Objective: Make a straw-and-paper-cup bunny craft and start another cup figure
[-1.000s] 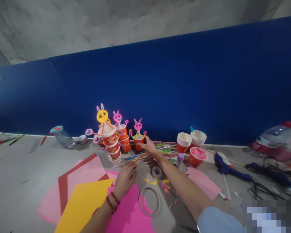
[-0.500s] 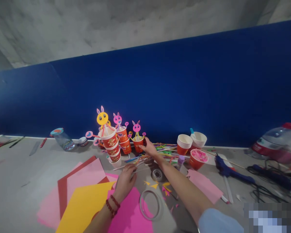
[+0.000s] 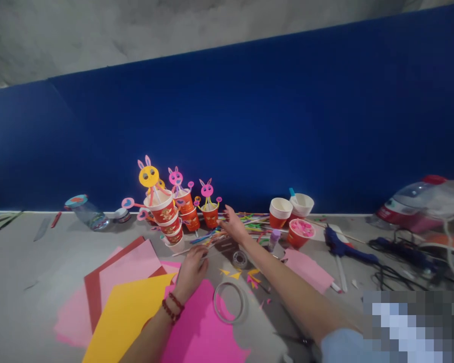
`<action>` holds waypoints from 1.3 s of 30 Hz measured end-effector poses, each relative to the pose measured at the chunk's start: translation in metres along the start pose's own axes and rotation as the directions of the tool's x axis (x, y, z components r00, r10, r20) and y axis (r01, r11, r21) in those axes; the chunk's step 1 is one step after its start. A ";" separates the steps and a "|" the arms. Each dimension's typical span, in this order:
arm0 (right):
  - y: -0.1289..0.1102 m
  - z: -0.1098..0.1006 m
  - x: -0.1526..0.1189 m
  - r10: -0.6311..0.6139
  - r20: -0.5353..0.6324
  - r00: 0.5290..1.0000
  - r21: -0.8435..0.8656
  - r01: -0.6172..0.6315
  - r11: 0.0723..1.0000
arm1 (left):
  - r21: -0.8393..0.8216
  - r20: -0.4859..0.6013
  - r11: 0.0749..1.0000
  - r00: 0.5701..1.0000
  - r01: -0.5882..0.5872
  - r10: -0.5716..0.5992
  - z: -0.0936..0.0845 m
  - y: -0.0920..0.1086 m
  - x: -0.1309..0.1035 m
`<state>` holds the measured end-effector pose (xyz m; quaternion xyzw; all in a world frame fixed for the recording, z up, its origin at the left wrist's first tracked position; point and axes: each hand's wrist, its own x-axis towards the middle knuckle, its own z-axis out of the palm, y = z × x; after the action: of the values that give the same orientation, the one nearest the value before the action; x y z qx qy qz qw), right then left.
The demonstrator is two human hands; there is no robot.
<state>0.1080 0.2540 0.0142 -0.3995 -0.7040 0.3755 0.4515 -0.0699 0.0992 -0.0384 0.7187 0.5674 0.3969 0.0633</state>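
Observation:
My right hand (image 3: 234, 226) reaches over a pile of coloured pipe cleaners (image 3: 249, 220), fingers apart and nothing seen in them. Just left of its fingertips stands a red paper cup (image 3: 211, 218) with a pink paper rabbit head (image 3: 207, 189) rising from it. My left hand (image 3: 192, 268), wearing a beaded bracelet, is low in front of the cups, its fingers curled in. A thin pale stick shows beside those fingers; whether they hold it is hidden. To the left are stacked red cups (image 3: 165, 214) topped by a yellow rabbit head (image 3: 149, 176).
Yellow card (image 3: 128, 312) and magenta paper (image 3: 200, 327) lie at the front. A large tape roll (image 3: 215, 305) and a small one (image 3: 239, 259) lie near my right forearm. Plain cups (image 3: 280, 212), a cup of pink bits (image 3: 301, 231) and a blue glue gun (image 3: 344, 247) stand or lie right.
My right hand has come away from the red cup with the pink rabbit and its fingers have spread. My left hand stays nearly in place. The whole view has shifted slightly.

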 end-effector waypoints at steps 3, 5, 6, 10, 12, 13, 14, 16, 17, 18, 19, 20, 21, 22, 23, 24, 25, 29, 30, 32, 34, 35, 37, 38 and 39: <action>-0.019 -0.024 -0.040 -0.010 0.116 0.993 -0.077 0.019 0.997 | -0.004 0.017 1.000 1.000 0.003 -0.003 -0.004 0.000 0.001; -0.033 -0.048 -0.075 -0.026 0.221 0.975 -0.114 0.052 0.992 | -0.008 0.032 1.000 0.999 0.005 -0.005 -0.007 0.001 0.003; -0.041 -0.061 -0.094 -0.033 0.268 0.963 -0.131 0.071 0.989 | -0.010 0.044 1.000 0.999 0.005 -0.005 -0.008 0.002 0.004; -0.059 -0.105 -0.168 -0.019 0.364 0.931 -0.215 0.104 0.971 | -0.001 0.112 1.000 0.994 -0.001 0.001 -0.017 0.016 0.008; -0.060 -0.117 -0.201 0.009 0.380 0.925 -0.340 0.131 0.931 | 0.000 0.172 1.000 0.985 -0.024 0.024 -0.021 0.028 0.009; -0.059 -0.121 -0.216 0.019 0.371 0.929 -0.395 0.139 0.908 | -0.005 0.212 0.999 0.976 -0.044 0.044 -0.023 0.035 0.008; -0.057 -0.124 -0.230 0.021 0.360 0.933 -0.443 0.151 0.884 | -0.013 0.258 0.998 0.964 -0.068 0.069 -0.024 0.043 0.007; -0.050 -0.127 -0.254 0.024 0.314 0.949 -0.529 0.154 0.834 | -0.034 0.350 0.993 0.929 -0.115 0.120 -0.025 0.059 0.000; -0.046 -0.127 -0.265 0.025 0.283 0.959 -0.568 0.147 0.810 | -0.039 0.397 0.990 0.907 -0.137 0.142 -0.024 0.067 -0.005; -0.042 -0.128 -0.274 0.022 0.254 0.967 -0.601 0.140 0.787 | -0.033 0.444 0.987 0.882 -0.157 0.156 -0.023 0.074 -0.010; -0.038 -0.128 -0.283 0.017 0.228 0.974 -0.628 0.133 0.766 | -0.014 0.495 0.983 0.853 -0.180 0.163 -0.021 0.080 -0.016; -0.034 -0.129 -0.290 0.011 0.201 0.979 -0.651 0.126 0.749 | 0.010 0.533 0.980 0.830 -0.200 0.164 -0.019 0.085 -0.022; -0.030 -0.129 -0.295 0.004 0.177 0.984 -0.668 0.117 0.735 | 0.034 0.556 0.976 0.816 -0.216 0.161 -0.018 0.089 -0.027; -0.026 -0.130 -0.300 -0.003 0.154 0.988 -0.680 0.108 0.725 | 0.054 0.569 0.972 0.807 -0.228 0.158 -0.017 0.092 -0.031; -0.023 -0.130 -0.303 -0.011 0.134 0.991 -0.687 0.101 0.719 | 0.062 0.571 0.970 0.805 -0.236 0.159 -0.016 0.093 -0.033; -0.020 -0.131 -0.306 -0.019 0.118 0.993 -0.690 0.096 0.717 | 0.061 0.569 0.969 0.806 -0.239 0.163 -0.017 0.092 -0.033; -0.018 -0.131 -0.307 -0.027 0.106 0.994 -0.689 0.093 0.719 | 0.057 0.563 0.969 0.810 -0.239 0.166 -0.018 0.090 -0.030; -0.010 -0.134 -0.308 -0.053 0.080 0.995 -0.667 0.093 0.739 | 0.145 0.459 0.964 0.878 -0.223 0.134 -0.027 0.073 -0.005; -0.008 -0.135 -0.308 -0.061 0.072 0.996 -0.663 0.094 0.743 | 0.172 0.436 0.961 0.892 -0.216 0.122 -0.028 0.068 0.002; -0.004 -0.137 -0.308 -0.081 0.061 0.995 -0.656 0.101 0.748 | 0.211 0.413 0.956 0.905 -0.205 0.102 -0.026 0.059 0.012; -0.001 -0.140 -0.309 -0.092 0.061 0.994 -0.648 0.110 0.753 | 0.238 0.409 0.950 0.908 -0.202 0.091 -0.020 0.052 0.016; 0.001 -0.141 -0.309 -0.093 0.064 0.994 -0.645 0.113 0.756 | 0.245 0.413 0.947 0.906 -0.206 0.091 -0.016 0.049 0.015; 0.002 -0.144 -0.310 -0.091 0.066 0.994 -0.637 0.112 0.762 | 0.252 0.419 0.944 0.903 -0.213 0.092 -0.010 0.045 0.012; 0.001 -0.145 -0.310 -0.090 0.062 0.994 -0.636 0.109 0.764 | 0.255 0.418 0.943 0.904 -0.214 0.092 -0.009 0.043 0.010; 0.000 -0.146 -0.310 -0.091 0.055 0.994 -0.636 0.105 0.764 | 0.258 0.415 0.942 0.905 -0.213 0.091 -0.008 0.041 0.008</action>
<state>0.3294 -0.0007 -0.0445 -0.4877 -0.8142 0.0942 0.3008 -0.0427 0.0892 -0.0068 0.8278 0.5375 0.1564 0.0370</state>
